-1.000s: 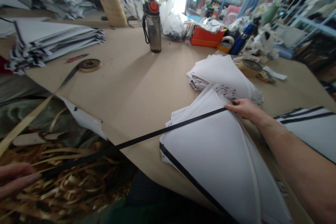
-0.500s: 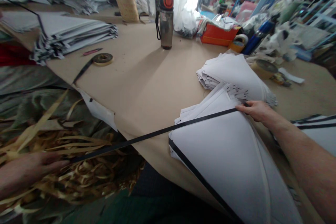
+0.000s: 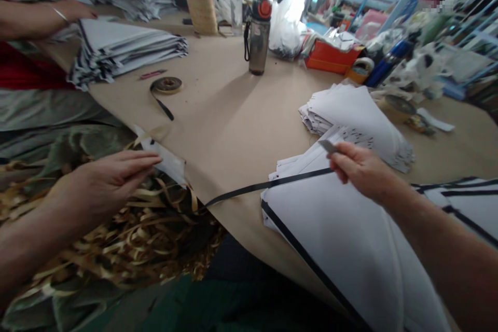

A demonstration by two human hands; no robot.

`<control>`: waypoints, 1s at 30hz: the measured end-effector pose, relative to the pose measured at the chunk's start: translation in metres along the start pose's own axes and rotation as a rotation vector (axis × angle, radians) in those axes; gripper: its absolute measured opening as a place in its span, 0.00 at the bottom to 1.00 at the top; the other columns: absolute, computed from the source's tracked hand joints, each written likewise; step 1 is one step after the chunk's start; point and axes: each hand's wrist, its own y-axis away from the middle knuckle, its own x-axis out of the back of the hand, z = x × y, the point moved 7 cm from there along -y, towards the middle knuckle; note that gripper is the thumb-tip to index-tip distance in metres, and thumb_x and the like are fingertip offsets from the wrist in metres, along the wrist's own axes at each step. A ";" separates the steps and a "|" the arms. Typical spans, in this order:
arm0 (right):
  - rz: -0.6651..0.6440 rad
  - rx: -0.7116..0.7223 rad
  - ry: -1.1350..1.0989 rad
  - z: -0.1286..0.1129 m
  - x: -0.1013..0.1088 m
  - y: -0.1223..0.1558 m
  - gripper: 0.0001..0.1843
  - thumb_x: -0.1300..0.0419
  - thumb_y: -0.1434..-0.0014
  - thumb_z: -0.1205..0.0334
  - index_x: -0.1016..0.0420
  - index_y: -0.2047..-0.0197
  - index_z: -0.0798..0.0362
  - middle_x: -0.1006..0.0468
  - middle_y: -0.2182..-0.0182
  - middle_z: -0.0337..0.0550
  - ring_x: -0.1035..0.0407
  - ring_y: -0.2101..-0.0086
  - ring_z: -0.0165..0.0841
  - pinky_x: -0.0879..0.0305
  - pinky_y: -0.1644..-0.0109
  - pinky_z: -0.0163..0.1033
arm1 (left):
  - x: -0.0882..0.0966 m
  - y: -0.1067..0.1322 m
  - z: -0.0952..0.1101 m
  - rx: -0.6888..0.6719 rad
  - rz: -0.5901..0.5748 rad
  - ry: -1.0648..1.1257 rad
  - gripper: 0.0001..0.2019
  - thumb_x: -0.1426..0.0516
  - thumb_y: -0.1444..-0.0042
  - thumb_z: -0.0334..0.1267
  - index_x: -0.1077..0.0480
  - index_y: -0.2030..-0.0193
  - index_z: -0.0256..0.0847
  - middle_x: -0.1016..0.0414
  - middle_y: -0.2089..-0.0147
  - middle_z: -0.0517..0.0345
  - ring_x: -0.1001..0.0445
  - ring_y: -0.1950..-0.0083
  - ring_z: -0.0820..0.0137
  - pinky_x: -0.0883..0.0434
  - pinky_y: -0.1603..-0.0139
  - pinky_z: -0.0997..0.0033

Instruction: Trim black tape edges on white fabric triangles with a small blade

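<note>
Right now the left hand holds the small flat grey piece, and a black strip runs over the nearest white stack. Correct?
One error: the head view shows the small flat grey piece in the right hand. A black strip does run over the nearest white stack.

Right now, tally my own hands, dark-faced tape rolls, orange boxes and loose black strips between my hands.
Left hand, right hand: 2
Left tape roll, right tape roll: 2
Orange box: 1
Loose black strip: 1
Total: 6

I see a bare left hand (image 3: 111, 176), a bare right hand (image 3: 360, 168), bare forearms (image 3: 436, 246) and dark clothes (image 3: 241, 267).
</note>
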 end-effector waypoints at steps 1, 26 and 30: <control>-0.062 0.039 -0.033 -0.024 -0.017 0.005 0.12 0.49 0.42 0.57 0.29 0.71 0.53 0.32 0.79 0.37 0.39 0.77 0.28 0.46 0.72 0.34 | -0.002 -0.001 0.022 -0.050 0.031 0.077 0.35 0.54 0.46 0.63 0.25 0.57 0.30 0.23 0.53 0.45 0.28 0.48 0.63 0.35 0.41 0.64; -0.163 -0.114 0.042 -0.056 -0.110 0.020 0.23 0.44 0.48 0.66 0.30 0.47 0.58 0.30 0.80 0.35 0.39 0.79 0.27 0.46 0.73 0.32 | -0.119 -0.047 0.151 -0.311 -0.712 0.003 0.12 0.41 0.54 0.44 0.23 0.66 0.39 0.24 0.74 0.54 0.33 0.74 0.70 0.43 0.74 0.72; -0.156 -0.126 -0.057 -0.051 -0.112 0.021 0.22 0.45 0.47 0.64 0.29 0.48 0.57 0.31 0.81 0.33 0.39 0.80 0.26 0.45 0.73 0.32 | -0.118 -0.047 0.150 -0.299 -0.729 0.020 0.10 0.41 0.54 0.40 0.23 0.68 0.38 0.24 0.75 0.55 0.33 0.75 0.72 0.42 0.74 0.72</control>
